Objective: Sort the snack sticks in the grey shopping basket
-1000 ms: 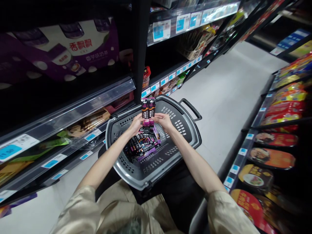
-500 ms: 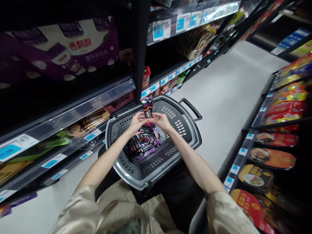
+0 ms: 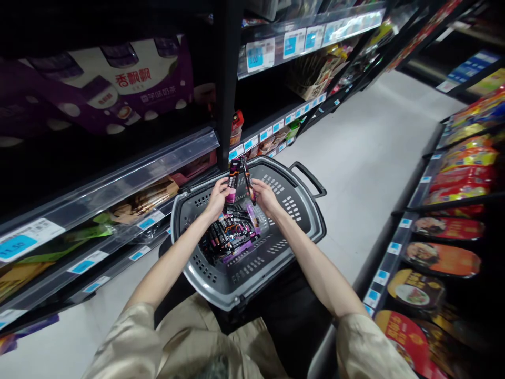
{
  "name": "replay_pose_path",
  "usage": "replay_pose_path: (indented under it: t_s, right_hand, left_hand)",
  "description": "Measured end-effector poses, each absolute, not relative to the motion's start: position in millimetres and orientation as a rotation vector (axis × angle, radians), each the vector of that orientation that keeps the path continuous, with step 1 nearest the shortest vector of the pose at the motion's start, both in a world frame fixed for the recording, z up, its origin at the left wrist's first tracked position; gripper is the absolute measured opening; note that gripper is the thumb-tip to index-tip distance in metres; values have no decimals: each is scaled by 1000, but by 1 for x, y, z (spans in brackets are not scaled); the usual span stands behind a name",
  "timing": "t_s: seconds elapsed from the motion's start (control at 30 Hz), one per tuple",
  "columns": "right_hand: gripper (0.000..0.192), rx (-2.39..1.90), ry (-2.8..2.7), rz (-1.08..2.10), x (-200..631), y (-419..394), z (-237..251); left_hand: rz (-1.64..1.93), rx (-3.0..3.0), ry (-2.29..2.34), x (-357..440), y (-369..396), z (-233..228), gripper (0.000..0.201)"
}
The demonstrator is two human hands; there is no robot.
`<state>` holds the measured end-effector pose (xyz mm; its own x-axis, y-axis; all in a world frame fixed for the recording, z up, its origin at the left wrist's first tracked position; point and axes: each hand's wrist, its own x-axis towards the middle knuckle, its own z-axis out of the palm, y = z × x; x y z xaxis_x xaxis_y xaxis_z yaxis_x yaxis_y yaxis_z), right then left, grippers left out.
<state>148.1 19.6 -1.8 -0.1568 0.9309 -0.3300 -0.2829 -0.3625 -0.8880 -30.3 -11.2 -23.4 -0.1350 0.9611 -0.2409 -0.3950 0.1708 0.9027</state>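
Over a grey shopping basket (image 3: pixel 300 216), my left hand (image 3: pixel 218 196) grips a dark packet with a pink end (image 3: pixel 233 179), held upright. My right hand (image 3: pixel 265 196) grips a second, similar dark packet (image 3: pixel 248 181), tilted and seen nearly edge-on. The two packets stand close together above the basket's far half. Several more black, pink and purple packets (image 3: pixel 231 236) lie piled in the bottom of the basket below my hands.
Store shelves with price tags (image 3: pixel 258 53) run along the left, with a purple and white carton (image 3: pixel 130 87) up top. Shelves of red and orange packs (image 3: pixel 445 258) line the right. A pale floor aisle (image 3: pixel 366 152) runs ahead. The basket's black handle (image 3: pixel 310 178) lies at its far rim.
The packets that both hands held together as one stack are now split, one in each hand. Both hands have risen slightly and moved a little apart.
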Motion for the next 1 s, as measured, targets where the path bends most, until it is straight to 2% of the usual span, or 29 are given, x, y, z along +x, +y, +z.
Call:
replay_pose_path:
  t_s: [0.07, 0.27, 0.67, 0.83, 1.0]
  right_hand:
    - [38, -1129, -867, 1714, 145, 16, 5]
    - [47, -1053, -930, 1755, 142, 8, 18]
    - [49, -992, -964, 1749, 142, 9, 13]
    - [43, -973, -901, 1789, 141, 8, 18]
    - [40, -1069, -961, 1594, 142, 3, 24]
  left_hand:
    - [1308, 637, 1084, -30, -13, -19, 55]
    - [1287, 742, 935, -26, -21, -1, 49]
    - [1255, 665, 933, -25, -22, 0, 53]
    - [1251, 722, 949, -25, -23, 2, 55]
    - [1132, 899, 958, -26, -26, 3, 56]
